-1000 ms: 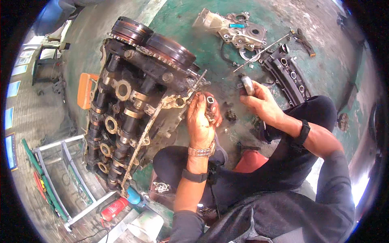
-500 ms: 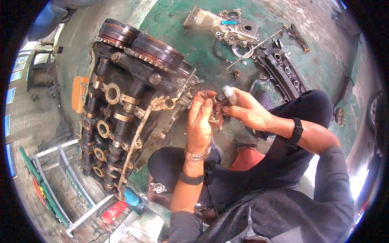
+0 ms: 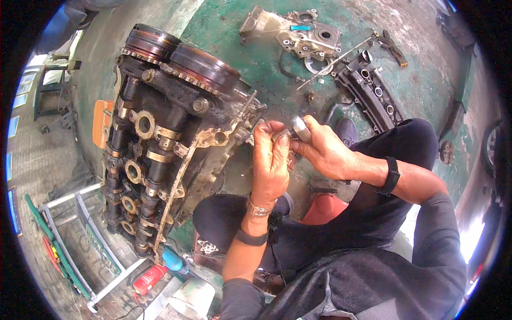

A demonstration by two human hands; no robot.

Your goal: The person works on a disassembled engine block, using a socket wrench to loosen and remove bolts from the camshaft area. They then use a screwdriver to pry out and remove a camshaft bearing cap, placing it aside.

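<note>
My left hand (image 3: 271, 162), with a metal-banded watch on its wrist, is closed, thumb against fingers, on a small metal part (image 3: 282, 134). My right hand (image 3: 329, 152) grips a silver, rounded metal piece (image 3: 302, 129) between thumb and fingers. The two hands meet, and the pieces they hold touch or nearly touch. A brownish, lumpy shape shows below the fingertips; I cannot make out what it is. Left of the hands stands an oily engine (image 3: 176, 120) with camshafts (image 3: 157, 154) and two dark toothed wheels (image 3: 205, 69) at its far end.
On the green floor ahead lie a metal engine cover (image 3: 314, 40), a long thin rod (image 3: 336, 61) and a black valve cover (image 3: 368, 93). A red object (image 3: 322, 208) sits between my legs. At lower left are a metal frame (image 3: 88, 234), a red canister (image 3: 150, 279) and a blue-ended tool (image 3: 173, 260).
My left hand has shifted slightly right and turned, its thumb now closer to the right hand's silver piece. The right hand has turned a little. The view has shifted slightly.
</note>
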